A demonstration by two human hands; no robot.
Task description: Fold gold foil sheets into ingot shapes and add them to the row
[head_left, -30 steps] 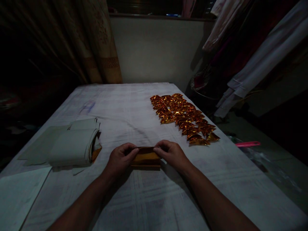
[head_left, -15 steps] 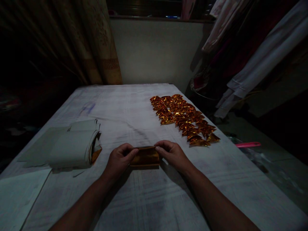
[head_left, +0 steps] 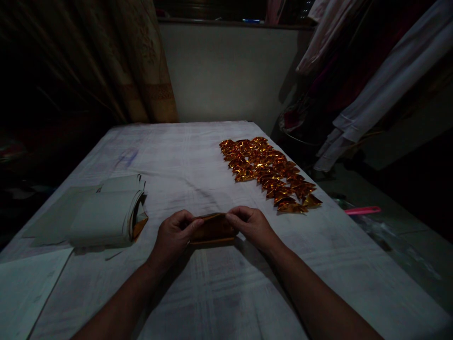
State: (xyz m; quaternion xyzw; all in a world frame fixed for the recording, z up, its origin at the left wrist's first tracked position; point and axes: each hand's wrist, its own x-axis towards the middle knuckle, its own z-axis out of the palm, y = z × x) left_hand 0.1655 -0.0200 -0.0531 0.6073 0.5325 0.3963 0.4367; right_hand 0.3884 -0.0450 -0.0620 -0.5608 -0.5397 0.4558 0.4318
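1. left hand (head_left: 174, 236): fingers clamped on the left end of a folded gold paper (head_left: 212, 230), thumb uppermost.
2. right hand (head_left: 250, 225): fingers clamped on the paper's right upper corner, thumb on the near side.
3. gold paper sits between the two hands, over the near middle of the tabletop (head_left: 205, 302); its top edge bows upward, a fold runs along the bottom. whether it touches the cloth below, cannot tell.
4. beyond the right hand, well apart from it: a cluster of shiny gold folded pieces (head_left: 264, 165), packed in rough rows near the tabletop's right edge.
5. left of the left hand, apart: a stack of pale paper (head_left: 101, 217), bent over, a bit of gold showing at its right end.
6. near left corner: flat white sheet (head_left: 30, 278).
7. dim surroundings: curtain (head_left: 145, 66) at back left, hanging clothes (head_left: 392, 75) at right, pink handle (head_left: 363, 210) low beside the tabletop.
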